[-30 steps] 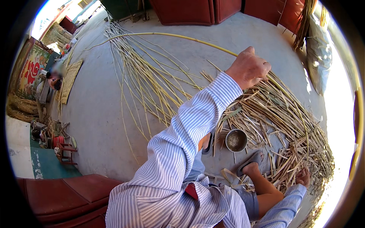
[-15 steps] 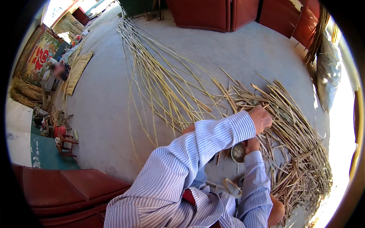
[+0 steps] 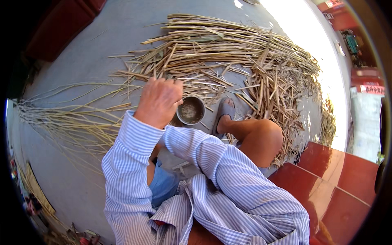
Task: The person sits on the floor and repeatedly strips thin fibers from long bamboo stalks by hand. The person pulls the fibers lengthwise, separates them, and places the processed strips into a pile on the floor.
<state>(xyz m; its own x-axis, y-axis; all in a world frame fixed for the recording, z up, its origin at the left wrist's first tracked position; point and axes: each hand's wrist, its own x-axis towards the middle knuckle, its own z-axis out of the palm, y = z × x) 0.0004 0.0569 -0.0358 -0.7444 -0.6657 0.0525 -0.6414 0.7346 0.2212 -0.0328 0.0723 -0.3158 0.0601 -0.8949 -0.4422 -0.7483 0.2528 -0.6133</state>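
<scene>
My left hand (image 3: 160, 100) is closed, fingers curled, at the near edge of a heap of dry stalks (image 3: 228, 45). A short bit of stalk shows by its fingertips, but what the fingers grip cannot be made out. Close beside it, on the right, stands a round metal bowl (image 3: 199, 107) with pale bits inside. My right forearm (image 3: 192, 143) crosses from the right in a striped sleeve. Its hand is hidden behind the left wrist and cuff.
Long thin yellow-green stems (image 3: 77, 108) fan out over the grey floor at the left. Broken stalk pieces (image 3: 273, 96) lie heaped at the right, beyond my sandalled foot (image 3: 224, 116). A glossy red surface (image 3: 326, 183) is at the lower right, with dark red furniture (image 3: 61, 30) at the upper left.
The view has turned, so the stalk heap now lies ahead and the long stems at the left. My right hand, earlier seen beside the bowl, has gone behind my left wrist.
</scene>
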